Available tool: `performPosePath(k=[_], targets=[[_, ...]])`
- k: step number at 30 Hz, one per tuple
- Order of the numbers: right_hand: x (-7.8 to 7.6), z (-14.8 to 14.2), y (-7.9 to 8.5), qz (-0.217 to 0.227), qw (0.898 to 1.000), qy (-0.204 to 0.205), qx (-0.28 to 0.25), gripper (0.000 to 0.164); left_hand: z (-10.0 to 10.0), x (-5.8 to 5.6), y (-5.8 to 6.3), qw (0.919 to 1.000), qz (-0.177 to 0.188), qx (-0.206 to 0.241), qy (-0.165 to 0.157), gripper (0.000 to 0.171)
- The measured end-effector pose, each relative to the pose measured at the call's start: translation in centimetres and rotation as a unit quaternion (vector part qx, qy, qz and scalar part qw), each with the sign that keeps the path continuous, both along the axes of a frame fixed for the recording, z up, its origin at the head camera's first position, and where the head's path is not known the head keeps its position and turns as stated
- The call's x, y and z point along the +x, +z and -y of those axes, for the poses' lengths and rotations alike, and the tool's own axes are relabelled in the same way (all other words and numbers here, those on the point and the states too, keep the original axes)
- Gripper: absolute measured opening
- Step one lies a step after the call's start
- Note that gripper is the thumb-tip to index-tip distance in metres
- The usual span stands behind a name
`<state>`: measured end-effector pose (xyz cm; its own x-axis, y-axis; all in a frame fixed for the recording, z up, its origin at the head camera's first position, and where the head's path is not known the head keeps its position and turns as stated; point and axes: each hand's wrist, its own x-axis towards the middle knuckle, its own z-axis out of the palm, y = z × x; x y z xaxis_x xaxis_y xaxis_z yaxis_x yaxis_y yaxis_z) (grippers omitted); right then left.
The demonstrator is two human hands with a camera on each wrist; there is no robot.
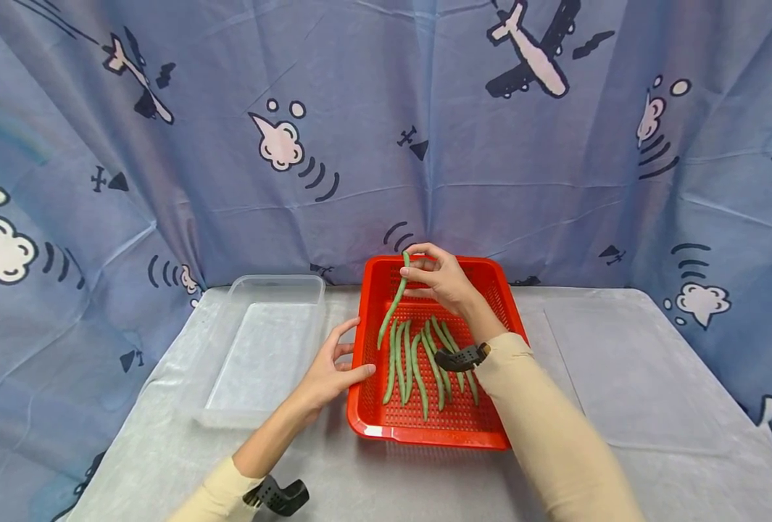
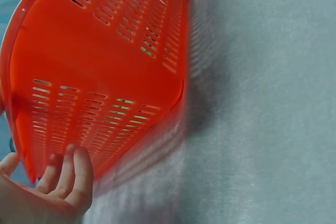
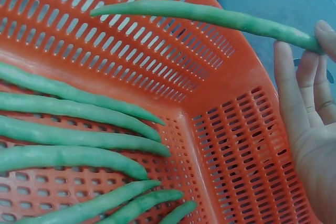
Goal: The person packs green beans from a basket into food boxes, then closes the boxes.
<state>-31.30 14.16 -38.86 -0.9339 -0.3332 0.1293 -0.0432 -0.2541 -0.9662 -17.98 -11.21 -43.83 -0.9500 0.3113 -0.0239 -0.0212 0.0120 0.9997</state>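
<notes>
My right hand (image 1: 447,283) pinches one green bean (image 1: 393,308) near its upper end, between thumb and fingers, above the far part of the red basket (image 1: 447,439). The bean hangs slanting, its free end lower and toward the basket's left side. Several more green beans (image 3: 79,109) lie side by side on the perforated floor, partly covered by my right forearm in the head view. At the basket's left side, my left hand (image 1: 329,371) holds the rim. Its thumb lies over the edge while the fingers (image 2: 67,174) rest along the slotted outer wall.
A clear plastic tray (image 1: 229,415) stands on the white-covered table (image 1: 386,486) left of the basket. Right of the basket lies a flat, translucent rectangular sheet or lid (image 1: 640,370). Behind the table hangs a blue curtain (image 1: 359,145) printed with planes and clouds.
</notes>
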Motion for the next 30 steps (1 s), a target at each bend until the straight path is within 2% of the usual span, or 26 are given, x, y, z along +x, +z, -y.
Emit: performPosePath(k=[9, 19, 26, 30], targets=[[0.1, 0.1, 0.0, -0.009, 1.0, -0.008, -0.012, 0.028, 0.5, 0.7, -0.1, 0.9997, 0.009, 0.02, 0.003, 0.081], [0.2, 0.5, 0.1, -0.007, 1.0, -0.007, -0.02, 0.029, 0.8, 1.1, 0.1, 0.9998, 0.007, 0.016, -0.006, 0.077], [0.0, 0.7, 0.2, -0.008, 0.999, -0.017, -0.028, 0.03, 1.1, 2.1, 0.8, 0.9993, -0.025, -0.011, -0.024, 0.075], [-0.1, 1.0, 0.1, -0.002, 0.999, -0.014, -0.033, 0.03, 2.0, 2.3, 1.1, 0.9985, -0.002, -0.012, -0.053, 0.079]])
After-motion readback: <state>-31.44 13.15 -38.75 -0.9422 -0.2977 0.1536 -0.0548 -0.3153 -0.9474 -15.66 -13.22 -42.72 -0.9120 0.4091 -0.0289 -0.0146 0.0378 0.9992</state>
